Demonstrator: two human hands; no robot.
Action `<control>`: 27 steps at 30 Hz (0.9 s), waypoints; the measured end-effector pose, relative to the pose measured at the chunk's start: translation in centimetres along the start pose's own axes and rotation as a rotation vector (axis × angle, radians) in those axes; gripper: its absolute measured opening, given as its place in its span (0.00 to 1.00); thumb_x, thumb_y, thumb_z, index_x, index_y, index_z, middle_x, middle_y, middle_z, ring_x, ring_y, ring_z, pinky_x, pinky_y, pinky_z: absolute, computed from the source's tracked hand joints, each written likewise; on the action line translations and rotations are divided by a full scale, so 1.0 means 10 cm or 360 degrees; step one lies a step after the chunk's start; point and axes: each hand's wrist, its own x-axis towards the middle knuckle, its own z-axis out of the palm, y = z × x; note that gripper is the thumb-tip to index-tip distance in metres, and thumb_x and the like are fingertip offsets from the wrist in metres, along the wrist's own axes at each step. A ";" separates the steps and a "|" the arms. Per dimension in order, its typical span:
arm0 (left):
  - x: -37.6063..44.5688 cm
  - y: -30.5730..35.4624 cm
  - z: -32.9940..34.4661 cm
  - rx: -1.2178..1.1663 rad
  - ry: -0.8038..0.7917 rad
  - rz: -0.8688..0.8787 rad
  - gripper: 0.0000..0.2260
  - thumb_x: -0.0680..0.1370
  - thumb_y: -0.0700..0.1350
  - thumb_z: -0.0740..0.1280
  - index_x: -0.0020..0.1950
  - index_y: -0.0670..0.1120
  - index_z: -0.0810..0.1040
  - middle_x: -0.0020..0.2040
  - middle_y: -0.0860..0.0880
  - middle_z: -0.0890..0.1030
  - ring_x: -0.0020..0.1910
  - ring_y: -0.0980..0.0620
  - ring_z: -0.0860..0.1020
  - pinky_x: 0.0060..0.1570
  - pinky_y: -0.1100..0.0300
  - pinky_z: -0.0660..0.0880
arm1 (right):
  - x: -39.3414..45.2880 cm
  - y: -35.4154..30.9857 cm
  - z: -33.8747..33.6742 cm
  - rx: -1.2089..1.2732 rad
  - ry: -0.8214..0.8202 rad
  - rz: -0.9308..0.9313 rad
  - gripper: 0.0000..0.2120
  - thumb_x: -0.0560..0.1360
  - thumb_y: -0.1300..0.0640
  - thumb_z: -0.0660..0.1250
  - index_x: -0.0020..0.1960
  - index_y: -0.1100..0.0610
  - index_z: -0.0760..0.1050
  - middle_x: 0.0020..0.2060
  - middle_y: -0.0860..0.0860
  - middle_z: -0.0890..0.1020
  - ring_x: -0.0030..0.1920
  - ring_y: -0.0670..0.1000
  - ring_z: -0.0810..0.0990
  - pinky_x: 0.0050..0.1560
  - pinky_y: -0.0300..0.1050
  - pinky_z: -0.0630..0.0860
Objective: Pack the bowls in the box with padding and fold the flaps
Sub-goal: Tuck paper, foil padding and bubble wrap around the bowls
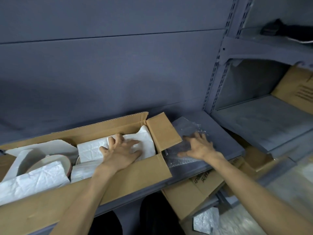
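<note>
The cardboard box (118, 180) sits on the grey shelf (220, 133), flaps up, a bowl (55, 164) among white padding (94, 150); left hand (121, 152) spread flat on it, right hand (199, 147) splayed on bubble wrap (184, 131) beside

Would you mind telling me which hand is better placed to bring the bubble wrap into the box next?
The right hand. It already lies spread on the bubble wrap on the shelf beside the box, while the left hand presses on white padding inside.

Grey shelf (220, 128) carries cardboard box (118, 180) and bubble wrap (186, 128)
</note>
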 end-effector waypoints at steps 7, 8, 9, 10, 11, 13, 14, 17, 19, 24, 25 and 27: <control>-0.05 0.00 -0.01 -0.0011 0.0039 0.0024 0.20 0.76 0.68 0.56 0.68 0.72 0.67 0.61 0.53 0.63 0.61 0.48 0.61 0.60 0.46 0.63 | -0.15 -0.15 -0.10 -0.0086 0.0124 -0.0081 0.26 0.77 0.30 0.59 0.67 0.44 0.76 0.65 0.54 0.78 0.67 0.61 0.75 0.65 0.64 0.71; -0.06 0.00 -0.01 -0.0032 0.0050 0.0024 0.20 0.76 0.68 0.57 0.68 0.72 0.67 0.62 0.54 0.63 0.62 0.48 0.61 0.60 0.46 0.63 | -0.17 -0.16 -0.10 -0.0066 0.0116 -0.0073 0.25 0.78 0.30 0.58 0.65 0.44 0.78 0.64 0.54 0.79 0.66 0.61 0.75 0.65 0.65 0.70; -0.07 0.00 -0.02 -0.0049 0.0055 0.0026 0.19 0.76 0.68 0.57 0.67 0.72 0.68 0.62 0.54 0.63 0.62 0.49 0.61 0.60 0.46 0.63 | -0.18 -0.17 -0.10 -0.0026 0.0107 -0.0060 0.24 0.78 0.30 0.57 0.62 0.44 0.78 0.63 0.54 0.79 0.65 0.60 0.76 0.65 0.66 0.69; -0.07 0.00 -0.02 -0.0060 0.0054 0.0027 0.19 0.76 0.68 0.57 0.67 0.72 0.68 0.63 0.54 0.63 0.63 0.49 0.61 0.61 0.46 0.63 | -0.18 -0.18 -0.10 0.0032 0.0096 -0.0046 0.25 0.78 0.30 0.56 0.61 0.45 0.79 0.63 0.55 0.79 0.66 0.60 0.75 0.66 0.67 0.68; -0.08 0.00 -0.03 -0.0065 0.0050 0.0029 0.19 0.76 0.67 0.57 0.67 0.72 0.68 0.63 0.54 0.63 0.63 0.49 0.61 0.61 0.46 0.63 | -0.19 -0.18 -0.10 0.0084 0.0083 -0.0034 0.26 0.77 0.30 0.56 0.61 0.45 0.79 0.65 0.55 0.78 0.67 0.60 0.74 0.66 0.68 0.66; -0.08 0.01 -0.04 -0.0062 0.0048 0.0030 0.19 0.77 0.67 0.56 0.68 0.72 0.67 0.63 0.54 0.63 0.62 0.49 0.61 0.60 0.46 0.63 | -0.21 -0.19 -0.09 0.0129 0.0107 -0.0041 0.25 0.79 0.32 0.56 0.63 0.47 0.80 0.68 0.53 0.75 0.71 0.60 0.70 0.68 0.69 0.64; -0.09 0.00 -0.04 -0.0060 0.0048 0.0032 0.19 0.77 0.67 0.56 0.68 0.71 0.67 0.63 0.54 0.63 0.62 0.49 0.61 0.60 0.47 0.63 | -0.22 -0.18 -0.07 0.0127 0.0177 -0.0070 0.22 0.81 0.36 0.57 0.62 0.49 0.80 0.69 0.52 0.75 0.71 0.59 0.69 0.69 0.68 0.65; -0.10 0.00 -0.04 -0.0062 0.0042 0.0042 0.19 0.78 0.66 0.56 0.69 0.71 0.67 0.63 0.54 0.63 0.62 0.49 0.61 0.60 0.48 0.63 | -0.23 -0.14 -0.03 0.0312 0.0602 -0.0204 0.12 0.82 0.52 0.60 0.54 0.55 0.82 0.55 0.52 0.82 0.58 0.58 0.80 0.52 0.50 0.76; -0.09 -0.01 -0.04 -0.0057 0.0041 0.0045 0.19 0.78 0.66 0.56 0.69 0.71 0.67 0.64 0.54 0.63 0.63 0.49 0.61 0.60 0.48 0.63 | -0.25 -0.12 -0.06 0.0589 0.0844 -0.0132 0.10 0.83 0.56 0.61 0.47 0.56 0.78 0.38 0.50 0.81 0.38 0.56 0.81 0.33 0.41 0.70; -0.06 -0.05 -0.02 -0.0061 0.0035 0.0080 0.19 0.77 0.65 0.56 0.68 0.71 0.67 0.65 0.53 0.63 0.63 0.48 0.61 0.59 0.47 0.62 | -0.36 -0.30 -0.33 0.0945 0.1556 -0.0143 0.18 0.82 0.55 0.63 0.36 0.59 0.66 0.34 0.50 0.74 0.32 0.58 0.73 0.33 0.51 0.70; -0.04 -0.07 -0.02 -0.0066 0.0029 0.0094 0.19 0.77 0.65 0.57 0.68 0.72 0.66 0.65 0.53 0.64 0.63 0.48 0.61 0.59 0.48 0.62 | -0.41 -0.38 -0.39 0.0955 0.1686 -0.0243 0.17 0.81 0.56 0.64 0.36 0.58 0.65 0.37 0.48 0.72 0.32 0.56 0.72 0.33 0.49 0.69; 0.01 -0.14 -0.04 -0.0040 0.0010 0.0147 0.20 0.76 0.65 0.58 0.69 0.71 0.66 0.67 0.53 0.64 0.66 0.48 0.61 0.60 0.47 0.62 | -0.51 -0.56 -0.50 0.0852 0.1855 -0.0487 0.12 0.79 0.60 0.66 0.39 0.56 0.68 0.42 0.46 0.71 0.32 0.51 0.69 0.30 0.45 0.67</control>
